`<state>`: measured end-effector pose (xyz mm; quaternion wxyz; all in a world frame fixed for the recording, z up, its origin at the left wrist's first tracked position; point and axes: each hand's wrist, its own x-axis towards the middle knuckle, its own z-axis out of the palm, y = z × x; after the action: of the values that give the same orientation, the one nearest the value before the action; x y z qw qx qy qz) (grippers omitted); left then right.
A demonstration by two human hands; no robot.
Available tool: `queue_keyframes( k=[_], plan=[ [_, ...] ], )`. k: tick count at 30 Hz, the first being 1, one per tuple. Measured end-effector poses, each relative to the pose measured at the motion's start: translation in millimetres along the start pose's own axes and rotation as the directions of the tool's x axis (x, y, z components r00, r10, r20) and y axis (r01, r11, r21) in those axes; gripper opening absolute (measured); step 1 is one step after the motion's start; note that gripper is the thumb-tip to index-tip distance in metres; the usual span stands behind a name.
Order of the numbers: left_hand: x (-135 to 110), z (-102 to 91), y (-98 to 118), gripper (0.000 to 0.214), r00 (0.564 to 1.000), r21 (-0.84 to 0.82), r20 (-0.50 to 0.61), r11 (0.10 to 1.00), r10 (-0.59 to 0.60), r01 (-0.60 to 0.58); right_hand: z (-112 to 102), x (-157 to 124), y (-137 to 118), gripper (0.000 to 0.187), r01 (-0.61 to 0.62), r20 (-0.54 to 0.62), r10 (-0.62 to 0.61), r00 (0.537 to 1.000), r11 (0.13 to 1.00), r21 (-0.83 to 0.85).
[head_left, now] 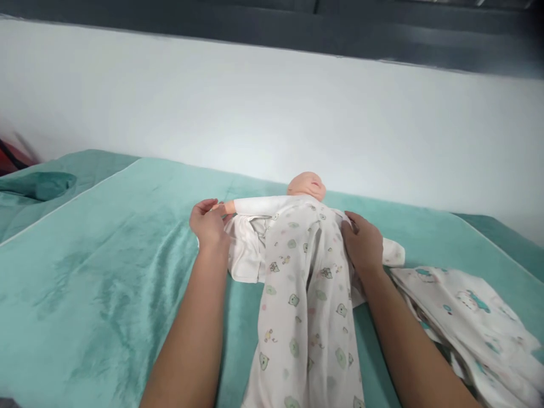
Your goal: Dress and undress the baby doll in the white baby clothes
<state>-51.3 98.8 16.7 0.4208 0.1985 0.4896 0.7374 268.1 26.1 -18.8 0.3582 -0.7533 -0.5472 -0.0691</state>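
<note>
A baby doll [306, 186] lies on its back on a teal blanket [106, 272], head toward the wall. It wears a white long-sleeved top [259, 205] and white trousers with small animal prints [306, 294]. My left hand [208, 224] is closed around the doll's outstretched hand and sleeve end. My right hand [361, 242] rests on the doll's other side at the waist, fingers curled into the trouser fabric. The doll's far arm is mostly hidden behind my right hand.
A pile of white printed baby clothes [467, 317] lies on the blanket at the right. A rumpled teal cloth [38, 184] sits at the far left. A white wall [272, 113] runs close behind the doll's head.
</note>
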Motion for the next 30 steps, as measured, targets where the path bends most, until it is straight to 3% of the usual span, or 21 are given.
queue_keyframes(
  k=[4,6,7,9,10,12,13,14,16,18,19,21,24,27,30],
  plan=[
    [13.8,-5.9,-6.4,0.033,0.992,0.084,-0.111,0.995,0.063,-0.054,5.6,3.6,-2.2,0.047,-0.032,-0.083,0.029,0.996,0.999,-0.034],
    [15.0,-6.9,-7.4,0.035,0.964,0.243,-0.121,0.948,0.237,-0.203,8.6,2.9,-3.6,0.048,-0.063,-0.055,0.063,0.997,0.998,0.015],
    [12.6,-6.2,-6.4,0.035,0.929,0.331,-0.102,0.893,0.357,-0.306,9.8,2.3,-4.7,0.047,-0.076,-0.025,0.077,0.997,0.996,0.037],
    [0.2,-1.4,-1.6,0.035,0.842,0.433,0.005,0.758,0.54,-0.489,10.9,1.2,-8.0,0.045,-0.091,0.023,0.09,0.996,0.994,0.055],
    [-9.7,3.0,1.5,0.033,0.814,0.437,0.096,0.71,0.573,-0.552,10.6,0.9,-10.0,0.044,-0.093,0.033,0.092,0.995,0.994,0.054],
    [-35.2,16.4,7.5,0.027,0.783,0.397,0.343,0.676,0.518,-0.621,8.5,0.7,-13.7,0.044,-0.079,0.057,0.076,0.995,0.995,0.054],
    [-49.7,25.3,9.8,0.025,0.744,0.378,0.495,0.66,0.449,-0.65,7.1,0.9,-14.8,0.044,-0.07,0.074,0.065,0.995,0.996,0.058],
    [-64.6,35.4,11.3,0.024,0.674,0.364,0.641,0.628,0.366,-0.688,5.8,1.4,-15.3,0.044,-0.064,0.093,0.058,0.994,0.996,0.065],
    [-93.7,59.2,11.8,0.023,0.452,0.319,0.873,0.486,0.182,-0.813,3.8,2.8,-14.2,0.044,-0.075,0.123,0.065,0.99,0.994,0.08],
    [-118.9,85.6,7.9,0.022,0.249,0.246,0.968,0.234,-0.017,-0.941,3.1,4.5,-11.3,0.044,-0.127,0.137,0.114,0.984,0.988,0.089],
    [-129.3,98.9,3.9,0.022,0.194,0.206,0.974,0.102,-0.12,-0.973,2.9,5.4,-9.7,0.044,-0.156,0.146,0.142,0.979,0.983,0.092],
    [-144.8,123.3,-8.0,0.02,0.172,0.153,0.935,-0.085,-0.31,-0.985,2.4,6.9,-6.8,0.043,-0.192,0.169,0.173,0.97,0.976,0.105],
    [-155.2,149.3,-29.3,0.031,0.24,0.143,0.865,-0.242,-0.441,-0.96,0.2,8.9,-3.4,0.04,-0.208,0.196,0.177,0.964,0.966,0.151],
    [-152.9,160.8,-39.3,0.039,0.305,0.183,0.844,-0.297,-0.442,-0.937,-2.4,12.0,3.1,0.036,-0.212,0.176,0.18,0.968,0.96,0.185],
    [-142.4,159.0,-27.0,0.03,0.295,0.178,0.845,-0.286,-0.446,-0.941,-2.2,16.2,15.1,0.035,-0.234,0.098,0.217,0.971,0.946,0.225]
  ],
)
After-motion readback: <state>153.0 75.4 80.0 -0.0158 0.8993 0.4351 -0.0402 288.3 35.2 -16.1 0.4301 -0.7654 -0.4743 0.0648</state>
